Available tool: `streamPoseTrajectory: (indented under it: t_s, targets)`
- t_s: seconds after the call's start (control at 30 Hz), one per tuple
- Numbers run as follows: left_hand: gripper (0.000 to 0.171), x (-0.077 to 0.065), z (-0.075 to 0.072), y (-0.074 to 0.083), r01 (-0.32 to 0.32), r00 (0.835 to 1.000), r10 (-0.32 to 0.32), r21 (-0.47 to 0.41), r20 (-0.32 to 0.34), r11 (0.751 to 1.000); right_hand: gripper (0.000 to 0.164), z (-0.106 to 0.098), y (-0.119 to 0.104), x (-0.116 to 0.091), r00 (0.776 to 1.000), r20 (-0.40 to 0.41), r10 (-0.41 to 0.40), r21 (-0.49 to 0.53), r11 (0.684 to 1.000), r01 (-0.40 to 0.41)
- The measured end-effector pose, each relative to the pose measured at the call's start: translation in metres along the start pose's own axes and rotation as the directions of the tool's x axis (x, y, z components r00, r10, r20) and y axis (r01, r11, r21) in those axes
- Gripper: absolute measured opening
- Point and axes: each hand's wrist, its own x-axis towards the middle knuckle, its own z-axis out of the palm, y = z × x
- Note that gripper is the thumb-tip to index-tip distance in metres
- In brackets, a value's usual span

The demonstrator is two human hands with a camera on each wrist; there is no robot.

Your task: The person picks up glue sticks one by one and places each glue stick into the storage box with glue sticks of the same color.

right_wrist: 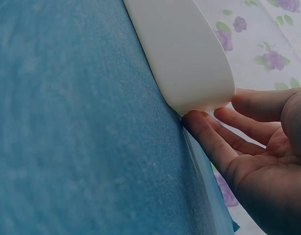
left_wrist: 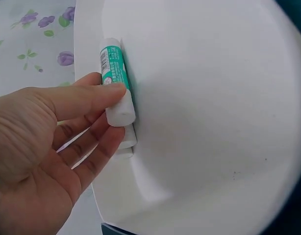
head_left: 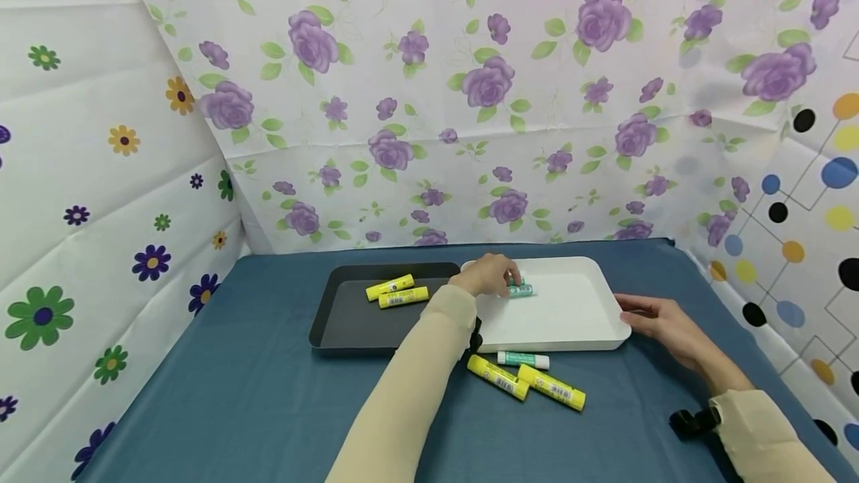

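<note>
My left hand [head_left: 492, 275] is over the left end of the white tray [head_left: 570, 311]. Between thumb and fingers it pinches a green-and-white glue stick [left_wrist: 113, 73]. In the left wrist view, white ends of other sticks [left_wrist: 127, 142] show just beyond it, partly hidden. My right hand [head_left: 671, 325] holds the tray's right end; the right wrist view has the thumb at the rim and a fingertip [right_wrist: 192, 117] against the lower edge. In front of the white tray lie a green-and-white glue stick [head_left: 523, 360] and two yellow glue sticks [head_left: 498, 377] [head_left: 552, 387].
To the left stands a dark grey tray [head_left: 342, 319] with two yellow glue sticks [head_left: 403, 297] inside. My left forearm crosses in front of its right end. Blue cloth [head_left: 221, 379] covers the table, and flowered sheets [head_left: 416, 95] hang behind and beside it.
</note>
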Motion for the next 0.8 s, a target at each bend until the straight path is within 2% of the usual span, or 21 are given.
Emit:
streamPoseTrajectory:
  t_s: [0.43, 0.8]
  targets:
    - [0.036, -0.003, -0.005, 0.001, -0.020, 1.000, 0.020, -0.027, -0.004, 0.999, 0.064, 0.000, 0.000, 0.001, 1.000, -0.003, 0.002, -0.001, 1.000, -0.002]
    - [0.026, -0.011, -0.006, -0.006, -0.082, 0.995, 0.074, -0.136, -0.062, 0.987, 0.063, 0.001, 0.000, 0.001, 1.000, -0.007, -0.003, -0.002, 1.000, 0.003]
